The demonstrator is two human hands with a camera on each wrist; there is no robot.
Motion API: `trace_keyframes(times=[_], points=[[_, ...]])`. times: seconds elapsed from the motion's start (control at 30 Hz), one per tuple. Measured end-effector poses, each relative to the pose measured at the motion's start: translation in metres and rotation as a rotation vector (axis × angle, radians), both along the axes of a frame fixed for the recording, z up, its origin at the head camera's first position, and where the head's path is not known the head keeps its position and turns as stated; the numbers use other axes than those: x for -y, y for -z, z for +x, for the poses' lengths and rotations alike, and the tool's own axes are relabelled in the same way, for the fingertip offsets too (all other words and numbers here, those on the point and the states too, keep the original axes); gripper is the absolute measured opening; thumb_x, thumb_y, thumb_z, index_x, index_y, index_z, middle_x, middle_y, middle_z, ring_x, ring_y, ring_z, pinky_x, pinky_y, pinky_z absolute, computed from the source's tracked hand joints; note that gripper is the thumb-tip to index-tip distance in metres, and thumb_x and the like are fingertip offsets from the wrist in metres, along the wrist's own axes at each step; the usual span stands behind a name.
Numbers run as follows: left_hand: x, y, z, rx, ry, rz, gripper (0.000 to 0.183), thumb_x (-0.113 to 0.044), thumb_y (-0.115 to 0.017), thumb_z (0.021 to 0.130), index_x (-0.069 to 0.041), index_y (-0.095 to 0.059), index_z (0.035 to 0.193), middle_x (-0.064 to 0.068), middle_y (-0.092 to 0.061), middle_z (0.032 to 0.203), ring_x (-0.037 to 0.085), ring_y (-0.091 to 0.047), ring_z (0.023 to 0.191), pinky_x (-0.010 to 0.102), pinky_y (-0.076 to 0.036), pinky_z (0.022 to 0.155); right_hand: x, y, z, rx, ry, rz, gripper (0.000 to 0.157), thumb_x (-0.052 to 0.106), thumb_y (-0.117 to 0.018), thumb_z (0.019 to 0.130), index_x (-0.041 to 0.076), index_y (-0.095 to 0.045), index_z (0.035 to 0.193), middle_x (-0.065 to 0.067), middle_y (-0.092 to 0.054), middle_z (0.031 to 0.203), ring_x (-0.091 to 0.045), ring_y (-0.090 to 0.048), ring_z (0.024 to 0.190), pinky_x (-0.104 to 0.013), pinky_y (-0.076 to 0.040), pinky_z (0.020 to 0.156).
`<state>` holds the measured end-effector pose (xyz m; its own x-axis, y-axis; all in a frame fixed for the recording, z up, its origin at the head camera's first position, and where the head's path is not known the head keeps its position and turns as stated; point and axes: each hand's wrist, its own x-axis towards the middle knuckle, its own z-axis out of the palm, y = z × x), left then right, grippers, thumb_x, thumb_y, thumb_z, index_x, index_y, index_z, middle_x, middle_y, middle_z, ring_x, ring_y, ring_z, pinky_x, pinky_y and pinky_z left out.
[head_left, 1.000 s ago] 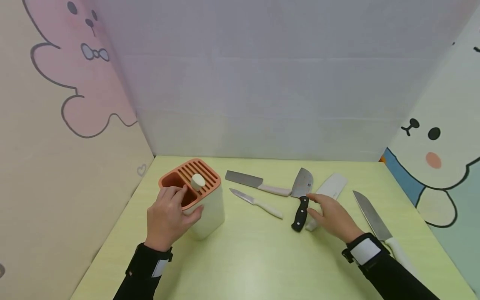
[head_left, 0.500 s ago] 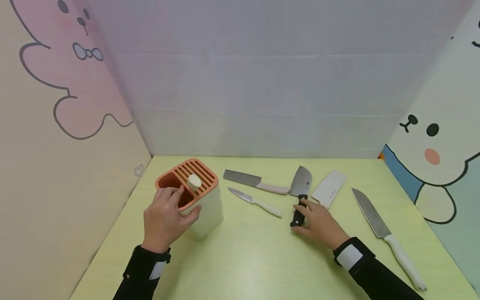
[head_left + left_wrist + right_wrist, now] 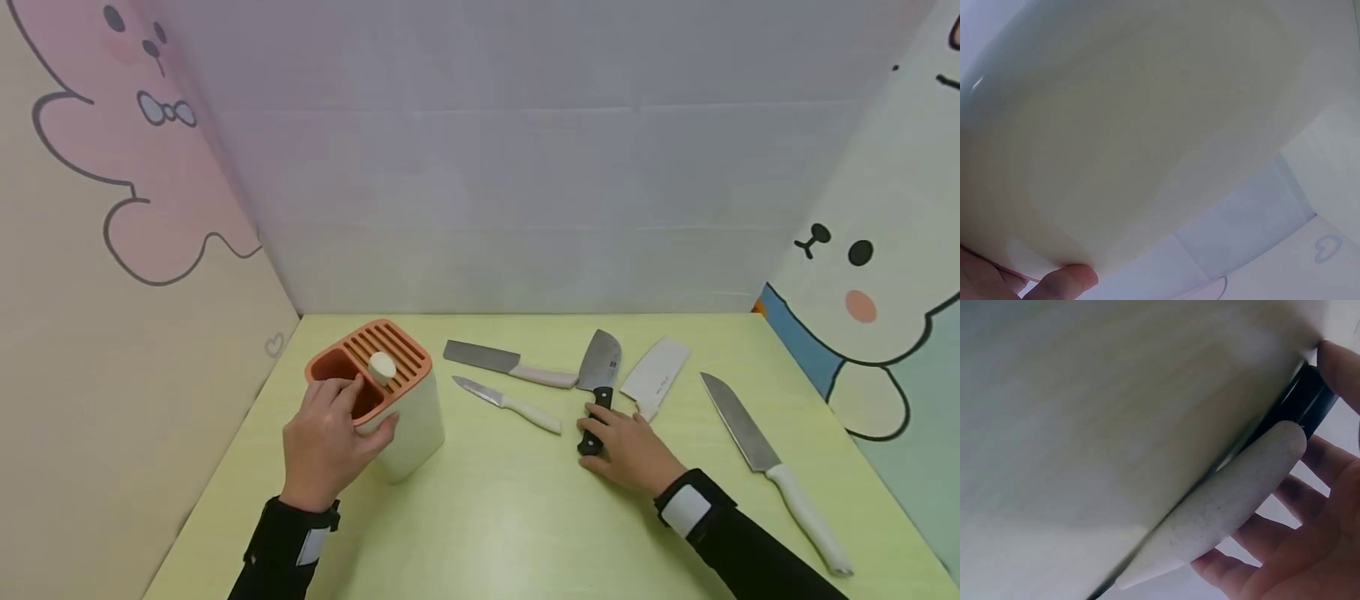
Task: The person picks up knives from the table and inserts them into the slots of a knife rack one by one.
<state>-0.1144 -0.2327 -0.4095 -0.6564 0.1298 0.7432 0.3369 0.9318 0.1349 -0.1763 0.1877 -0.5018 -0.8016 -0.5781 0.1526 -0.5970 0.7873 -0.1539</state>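
Observation:
My left hand (image 3: 326, 442) grips the near wall of a white knife block (image 3: 416, 437) with an orange slotted top, fingers inside its open compartment and thumb outside. A pale rounded handle end (image 3: 382, 367) sticks up from the slots. On the table, my right hand (image 3: 630, 450) holds the black handle (image 3: 592, 442) of a wide-bladed kitchen knife (image 3: 600, 360). Its fingers lie across the handle and the thumb is at the butt. The right wrist view shows a white handle (image 3: 1222, 494) alongside; the head view hides most of it under that hand.
A white-bladed cleaver (image 3: 656, 375) lies right of the black-handled knife. Farther right is a large white-handled knife (image 3: 780, 475). Between block and right hand lie a rectangular-bladed knife (image 3: 510, 363) and a small paring knife (image 3: 506, 404). Walls bound the table's back and sides.
My right hand has moved left and towards me, from the white cleaver's handle onto the black handle. My left hand has stayed on the block. The head view has shifted slightly.

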Motion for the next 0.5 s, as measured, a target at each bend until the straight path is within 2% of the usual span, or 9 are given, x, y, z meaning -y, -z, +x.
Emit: trace_keyframes(times=[0.17, 0.33, 0.5], points=[[0.0006, 0.0015, 0.0009, -0.005, -0.004, 0.009, 0.064, -0.049, -0.068, 0.07, 0.003, -0.067, 0.107, 0.013, -0.059, 0.086, 0.028, -0.052, 0.079, 0.046, -0.053, 0.047, 0.0029, -0.0033, 0.0004, -0.026, -0.038, 0.051, 0.052, 0.044, -0.069, 0.082, 0.014, -0.059, 0.123, -0.012, -0.051, 0.135, -0.035, -0.053, 0.111, -0.067, -0.043, 0.083], [0.0006, 0.0027, 0.0008, -0.003, -0.001, 0.013, 0.064, -0.049, -0.068, 0.07, 0.003, -0.066, 0.108, 0.013, -0.059, 0.087, 0.028, -0.052, 0.08, 0.046, -0.053, 0.047, 0.0067, -0.0037, -0.0001, -0.023, -0.069, 0.136, 0.047, 0.041, -0.066, 0.085, 0.012, -0.059, 0.122, -0.009, -0.054, 0.131, -0.037, -0.056, 0.103, -0.057, -0.048, 0.081], [0.0002, 0.0028, -0.0003, -0.003, 0.006, 0.012, 0.065, -0.049, -0.068, 0.07, 0.003, -0.066, 0.108, 0.013, -0.059, 0.088, 0.028, -0.052, 0.08, 0.046, -0.054, 0.048, 0.0084, -0.0038, -0.0023, -0.097, -0.124, 0.153, 0.037, 0.034, -0.069, 0.084, 0.011, -0.062, 0.111, -0.005, -0.061, 0.115, -0.027, -0.06, 0.085, -0.046, -0.052, 0.071]])
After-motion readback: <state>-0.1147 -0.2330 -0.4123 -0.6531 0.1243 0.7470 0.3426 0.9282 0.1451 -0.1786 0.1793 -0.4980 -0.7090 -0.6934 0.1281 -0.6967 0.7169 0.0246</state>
